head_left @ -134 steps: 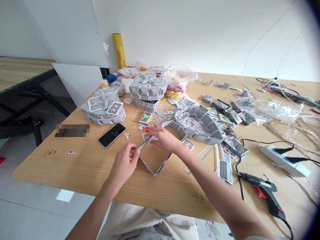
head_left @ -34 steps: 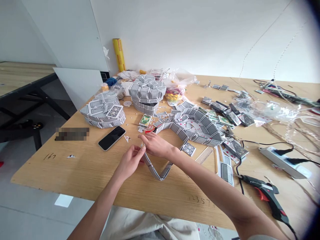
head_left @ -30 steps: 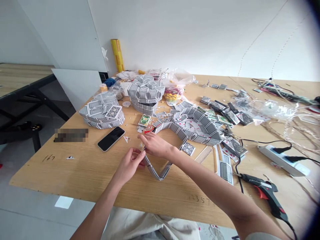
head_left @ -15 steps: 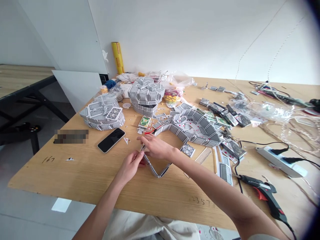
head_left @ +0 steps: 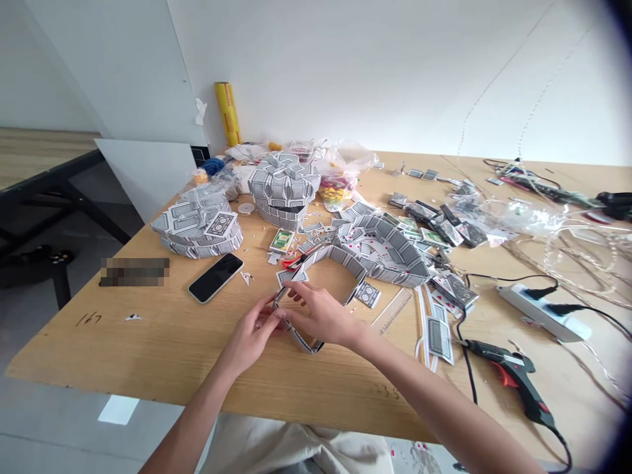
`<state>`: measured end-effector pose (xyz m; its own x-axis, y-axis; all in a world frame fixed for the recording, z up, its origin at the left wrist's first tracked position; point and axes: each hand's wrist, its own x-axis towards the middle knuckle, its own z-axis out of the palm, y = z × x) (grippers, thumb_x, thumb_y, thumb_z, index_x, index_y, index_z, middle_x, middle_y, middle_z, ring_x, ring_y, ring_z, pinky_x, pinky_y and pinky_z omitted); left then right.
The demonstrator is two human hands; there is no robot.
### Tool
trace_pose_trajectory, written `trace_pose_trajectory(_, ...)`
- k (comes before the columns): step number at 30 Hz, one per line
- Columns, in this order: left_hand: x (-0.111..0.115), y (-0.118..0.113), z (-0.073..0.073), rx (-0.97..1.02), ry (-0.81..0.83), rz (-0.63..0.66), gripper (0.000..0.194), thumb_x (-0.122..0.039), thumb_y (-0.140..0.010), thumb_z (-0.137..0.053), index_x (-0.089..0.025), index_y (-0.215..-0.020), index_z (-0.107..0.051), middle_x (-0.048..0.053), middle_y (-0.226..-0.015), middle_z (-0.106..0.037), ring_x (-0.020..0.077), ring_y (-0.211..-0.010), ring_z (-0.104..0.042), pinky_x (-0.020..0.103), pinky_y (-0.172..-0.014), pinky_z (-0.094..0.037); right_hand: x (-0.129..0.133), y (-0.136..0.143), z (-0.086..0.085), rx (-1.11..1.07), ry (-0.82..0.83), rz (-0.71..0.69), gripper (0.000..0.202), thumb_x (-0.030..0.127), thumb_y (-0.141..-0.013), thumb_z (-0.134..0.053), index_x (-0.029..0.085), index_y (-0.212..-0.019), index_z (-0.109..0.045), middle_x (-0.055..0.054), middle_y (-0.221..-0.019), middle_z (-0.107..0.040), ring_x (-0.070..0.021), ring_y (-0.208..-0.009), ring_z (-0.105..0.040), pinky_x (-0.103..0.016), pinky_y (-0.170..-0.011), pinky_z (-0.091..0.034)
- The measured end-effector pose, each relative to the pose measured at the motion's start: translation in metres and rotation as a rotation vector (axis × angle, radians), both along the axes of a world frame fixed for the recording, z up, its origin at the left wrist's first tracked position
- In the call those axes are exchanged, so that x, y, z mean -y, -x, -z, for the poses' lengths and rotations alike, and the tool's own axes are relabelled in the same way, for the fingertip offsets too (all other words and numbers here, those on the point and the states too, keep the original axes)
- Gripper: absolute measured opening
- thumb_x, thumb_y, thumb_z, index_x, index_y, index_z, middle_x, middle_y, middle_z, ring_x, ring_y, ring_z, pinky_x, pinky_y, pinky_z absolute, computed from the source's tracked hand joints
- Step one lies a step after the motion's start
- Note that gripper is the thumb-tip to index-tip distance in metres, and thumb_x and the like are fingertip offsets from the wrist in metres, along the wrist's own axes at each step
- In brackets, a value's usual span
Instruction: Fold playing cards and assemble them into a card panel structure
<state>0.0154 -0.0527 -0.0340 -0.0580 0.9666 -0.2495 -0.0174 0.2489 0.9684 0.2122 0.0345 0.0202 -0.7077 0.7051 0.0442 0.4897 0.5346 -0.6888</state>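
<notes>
A band of folded cards (head_left: 351, 258) stands on its edge on the wooden table, bent into a closed outline. My left hand (head_left: 254, 331) pinches the band's left side between thumb and fingers. My right hand (head_left: 318, 312) reaches over the near part of the band, its thumb at the same left side and its fingers bent over the inside. A loose card (head_left: 292, 277) lies just beyond my right fingers, beside red-handled scissors (head_left: 295, 262). Behind the band sits a card-walled tray (head_left: 401, 253) with cards inside.
A phone (head_left: 216, 278) and a card box (head_left: 197, 224) lie to the left. Farther back stands a taller card box (head_left: 284, 187). On the right are a ruler (head_left: 392, 311), a glue gun (head_left: 516, 376), a power strip (head_left: 546, 315) and cables.
My right hand has shifted slightly down and its fingers have spread over the band. The loose card beyond them now shows. The view has moved slightly.
</notes>
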Motion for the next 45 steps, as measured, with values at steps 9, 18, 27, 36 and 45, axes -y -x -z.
trace_pose_trajectory(9,0.028,0.015,0.0,-0.128,-0.012,-0.074,0.07,-0.074,-0.094,-0.067,-0.018,-0.136,-0.066,0.011,-0.12,-0.077,0.029,-0.104,-0.079,0.043,-0.091,-0.068,0.027,0.007,-0.007,-0.102,-0.065,-0.196,0.051,0.043,-0.108,-0.068,0.015,-0.148,-0.056,-0.018,-0.142,-0.069,-0.031,-0.128,-0.068,-0.043,-0.109,-0.055)
trace_pose_trajectory(18,0.038,0.032,-0.015,-0.714,-0.23,0.2,0.036,-0.06,-0.103,-0.065,-0.025,-0.111,-0.071,0.007,-0.11,-0.077,0.025,-0.098,-0.075,0.034,-0.085,-0.062,0.099,-0.043,0.009,0.079,-0.327,0.264,0.041,0.048,-0.099,-0.077,0.017,-0.126,-0.069,-0.01,-0.098,-0.068,-0.0303,-0.086,-0.068,-0.047,-0.077,-0.06)
trace_pose_trajectory(27,0.01,0.044,-0.02,-1.007,-0.544,0.576,0.04,-0.028,-0.11,-0.056,-0.036,-0.15,-0.055,0.002,-0.126,-0.07,0.0203,-0.105,-0.076,0.03,-0.087,-0.061,0.108,-0.053,0.04,0.201,-0.148,0.274,0.042,0.031,-0.098,-0.081,0.017,-0.132,-0.061,-0.008,-0.108,-0.074,-0.0289,-0.094,-0.077,-0.04,-0.079,-0.062)
trace_pose_trajectory(36,0.007,0.031,-0.034,-1.145,-0.715,0.814,0.028,-0.019,-0.113,-0.047,-0.02,-0.096,-0.069,0.003,-0.09,-0.07,0.0204,-0.082,-0.069,0.032,-0.073,-0.053,0.089,-0.077,0.019,0.285,-0.066,0.098,0.019,0.022,-0.101,-0.078,0.017,-0.112,-0.064,-0.009,-0.108,-0.076,-0.0278,-0.096,-0.078,-0.035,-0.075,-0.056)
trace_pose_trajectory(45,-0.004,0.021,-0.042,-1.126,-0.479,0.844,0.01,-0.021,-0.104,-0.069,-0.024,-0.113,-0.072,0.002,-0.1,-0.075,0.0221,-0.09,-0.075,0.029,-0.076,-0.051,0.084,-0.084,0.005,0.348,-0.037,0.037,0.013,0.019,-0.102,-0.076,0.017,-0.111,-0.067,-0.008,-0.105,-0.079,-0.0281,-0.094,-0.079,-0.034,-0.071,-0.053)
